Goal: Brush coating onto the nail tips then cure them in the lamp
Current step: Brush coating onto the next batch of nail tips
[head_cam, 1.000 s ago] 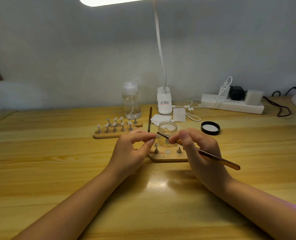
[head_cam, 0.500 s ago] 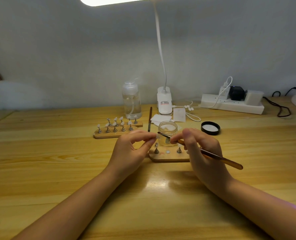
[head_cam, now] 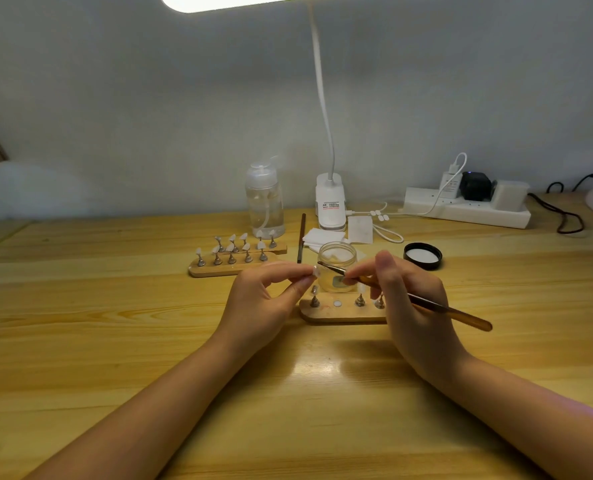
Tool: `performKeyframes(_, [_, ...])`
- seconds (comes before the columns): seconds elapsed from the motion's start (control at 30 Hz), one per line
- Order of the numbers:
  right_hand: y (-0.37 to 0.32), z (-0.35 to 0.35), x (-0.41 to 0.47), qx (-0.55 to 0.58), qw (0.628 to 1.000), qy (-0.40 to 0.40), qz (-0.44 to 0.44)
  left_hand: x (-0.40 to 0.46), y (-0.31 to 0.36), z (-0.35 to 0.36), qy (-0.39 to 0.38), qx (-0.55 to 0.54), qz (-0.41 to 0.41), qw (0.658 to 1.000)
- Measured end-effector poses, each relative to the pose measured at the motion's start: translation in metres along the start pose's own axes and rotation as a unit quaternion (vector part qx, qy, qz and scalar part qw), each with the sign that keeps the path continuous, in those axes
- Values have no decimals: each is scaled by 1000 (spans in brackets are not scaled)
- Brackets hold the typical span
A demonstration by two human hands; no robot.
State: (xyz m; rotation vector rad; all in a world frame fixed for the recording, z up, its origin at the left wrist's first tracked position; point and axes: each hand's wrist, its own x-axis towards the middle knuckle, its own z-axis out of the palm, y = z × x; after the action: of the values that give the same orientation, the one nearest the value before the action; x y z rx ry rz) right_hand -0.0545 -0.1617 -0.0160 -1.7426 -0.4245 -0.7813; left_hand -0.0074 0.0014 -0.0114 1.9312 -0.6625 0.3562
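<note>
Fingertips of the left hand (head_cam: 264, 299) pinch a nail tip (head_cam: 313, 270) just above the near wooden stand (head_cam: 336, 311), steadying it so the brush (head_cam: 416, 299), gripped pen-style in the right hand (head_cam: 413, 306), can coat it.

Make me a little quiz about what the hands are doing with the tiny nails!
1. True or false: the right hand holds a brush.
2. What does the left hand pinch? A) a nail tip B) the black lid C) the bottle
3. Fill in: the open jar stands just behind the near wooden ____.

Key
1. True; its bristle end points at the nail tip.
2. A. The black lid lies on the table to the right, and the bottle stands at the back.
3. Holder.
</note>
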Motion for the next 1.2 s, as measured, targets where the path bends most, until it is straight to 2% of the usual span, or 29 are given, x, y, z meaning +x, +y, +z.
performKeyframes(0.1, [1,2,2,-9,1000,-20,3,0,-1,0,4,0,-6,1000])
performKeyframes(0.4, [2,1,0,37,999,22,29,1,1,0,14,-13,-3,1000])
performKeyframes(0.87, [1,3,3,-84,994,-23,-69,1,4,-2,24,-18,-11,999])
performKeyframes(1.03, [1,2,-1,-43,997,-24,-56,3,4,-1,26,-14,-18,999])
performKeyframes(1.13, [1,0,1,33,999,16,-12,0,3,-3,24,-5,-19,1000])
performKeyframes(1.2, [2,-2,1,41,998,41,3,-1,4,-3,16,-6,-15,1000])
